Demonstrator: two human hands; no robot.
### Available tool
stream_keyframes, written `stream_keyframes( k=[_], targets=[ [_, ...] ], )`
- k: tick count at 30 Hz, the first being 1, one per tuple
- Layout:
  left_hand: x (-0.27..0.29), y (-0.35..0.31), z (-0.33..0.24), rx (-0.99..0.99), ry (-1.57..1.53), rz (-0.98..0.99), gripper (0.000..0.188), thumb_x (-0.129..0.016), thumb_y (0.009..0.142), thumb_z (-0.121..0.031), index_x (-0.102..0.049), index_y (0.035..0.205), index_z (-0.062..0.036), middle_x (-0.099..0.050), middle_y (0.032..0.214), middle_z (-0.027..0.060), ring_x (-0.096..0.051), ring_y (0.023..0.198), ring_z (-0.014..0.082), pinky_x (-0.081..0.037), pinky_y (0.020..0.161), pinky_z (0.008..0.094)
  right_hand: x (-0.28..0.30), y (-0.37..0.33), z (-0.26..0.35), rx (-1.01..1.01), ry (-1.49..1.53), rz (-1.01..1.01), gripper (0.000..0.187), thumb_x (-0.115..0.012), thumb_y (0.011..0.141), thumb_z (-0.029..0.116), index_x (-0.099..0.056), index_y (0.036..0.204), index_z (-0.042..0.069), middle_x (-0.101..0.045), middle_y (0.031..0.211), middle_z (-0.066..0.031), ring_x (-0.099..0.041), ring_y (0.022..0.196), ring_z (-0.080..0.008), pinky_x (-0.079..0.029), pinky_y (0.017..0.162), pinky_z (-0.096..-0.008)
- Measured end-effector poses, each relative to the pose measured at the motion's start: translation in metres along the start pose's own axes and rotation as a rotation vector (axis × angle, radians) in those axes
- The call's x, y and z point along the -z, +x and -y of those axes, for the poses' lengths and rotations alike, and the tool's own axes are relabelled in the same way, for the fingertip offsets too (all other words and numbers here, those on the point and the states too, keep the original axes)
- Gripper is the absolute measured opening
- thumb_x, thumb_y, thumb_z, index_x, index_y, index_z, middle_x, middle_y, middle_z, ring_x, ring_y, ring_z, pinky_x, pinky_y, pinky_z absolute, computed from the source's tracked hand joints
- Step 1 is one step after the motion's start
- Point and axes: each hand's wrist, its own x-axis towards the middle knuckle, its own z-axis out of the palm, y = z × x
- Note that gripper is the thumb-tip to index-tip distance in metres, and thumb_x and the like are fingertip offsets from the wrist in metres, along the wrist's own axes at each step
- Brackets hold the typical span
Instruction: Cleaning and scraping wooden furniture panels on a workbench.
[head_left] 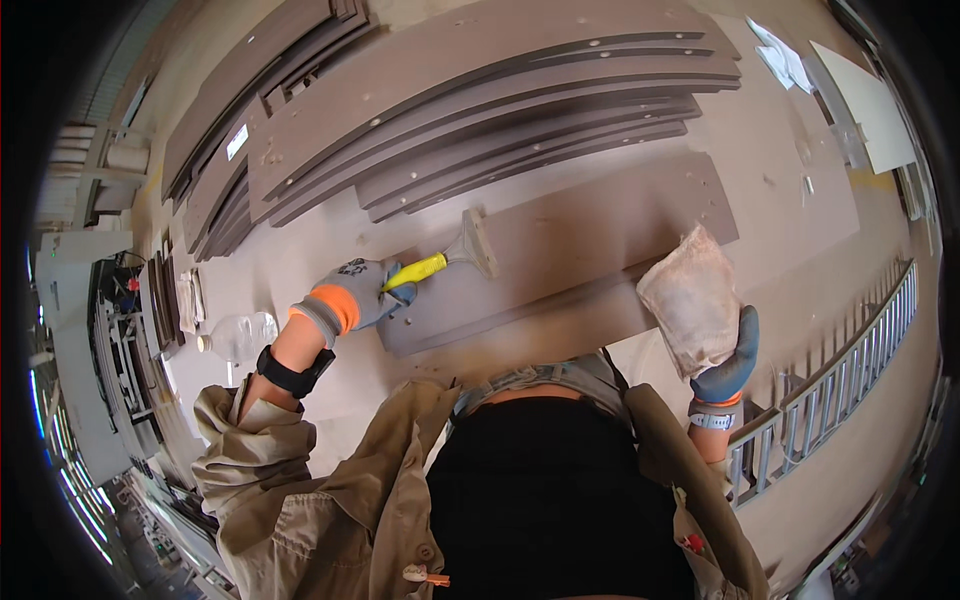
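My left hand (372,292), in a grey glove with an orange cuff, is closed round the yellow handle of a scraper (418,270). The scraper's wide grey head reaches over a brown panel (560,250) that lies in front of me. On the right, my gloved right hand (730,362) grips a crumpled, stained whitish cloth (692,300) by its near side. The cloth hangs at the panel's right end and covers part of that edge; some of my right fingers are hidden behind it.
Beyond the panel lie stacks of brown boards (480,90). A clear plastic bottle (240,337) lies on the left. To the right are a metal roller rack (825,400), white cloths (780,58) and a pale board (865,110). Machinery (120,340) stands at far left.
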Motion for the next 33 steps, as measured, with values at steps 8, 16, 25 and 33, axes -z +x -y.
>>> stream_keyframes(
  k=[8, 16, 25, 33],
  targets=[
    [0.017, 0.040, -0.054, -0.044, 0.064, 0.028, 0.032, -0.053, 0.084, -0.037, -0.057, 0.096, -0.0071, -0.062, 0.070, 0.0134, -0.061, 0.061, 0.0288, -0.047, 0.061, 0.0379, 0.047, 0.015, -0.020, -0.155, 0.219, -0.199, 0.045, -0.034, 0.099, 0.032, -0.047, 0.127, 0.000, -0.051, 0.130, -0.0147, -0.050, 0.118, -0.0260, -0.040, 0.100, -0.0413],
    [0.038, 0.072, -0.112, 0.057, -0.020, 0.148, 0.026, -0.055, 0.088, -0.035, -0.057, 0.092, -0.0100, -0.054, 0.060, 0.0019, -0.050, 0.044, 0.0133, -0.041, 0.046, 0.0287, 0.071, 0.029, -0.007, -0.091, 0.378, -0.143, 0.034, -0.038, 0.099, 0.023, -0.049, 0.123, 0.000, -0.055, 0.122, -0.0112, -0.053, 0.112, -0.0199, -0.044, 0.095, -0.0355],
    [0.043, 0.108, -0.161, -0.069, -0.006, 0.090, 0.019, -0.057, 0.087, -0.032, -0.057, 0.090, -0.0131, -0.050, 0.058, -0.0018, -0.045, 0.044, 0.0116, -0.036, 0.043, 0.0282, 0.088, 0.036, 0.002, -0.068, 0.236, -0.196, 0.037, -0.038, 0.099, 0.024, -0.048, 0.124, -0.002, -0.054, 0.123, -0.0141, -0.055, 0.109, -0.0214, -0.045, 0.094, -0.0383],
    [0.053, 0.136, -0.209, 0.018, -0.151, 0.208, 0.014, -0.055, 0.087, -0.027, -0.056, 0.086, -0.0140, -0.046, 0.056, -0.0036, -0.039, 0.041, 0.0101, -0.031, 0.040, 0.0276, 0.099, 0.036, -0.012, -0.169, 0.635, -0.191, 0.044, -0.033, 0.099, 0.033, -0.047, 0.125, 0.000, -0.051, 0.128, -0.0153, -0.050, 0.117, -0.0274, -0.041, 0.100, -0.0459]
  ],
)
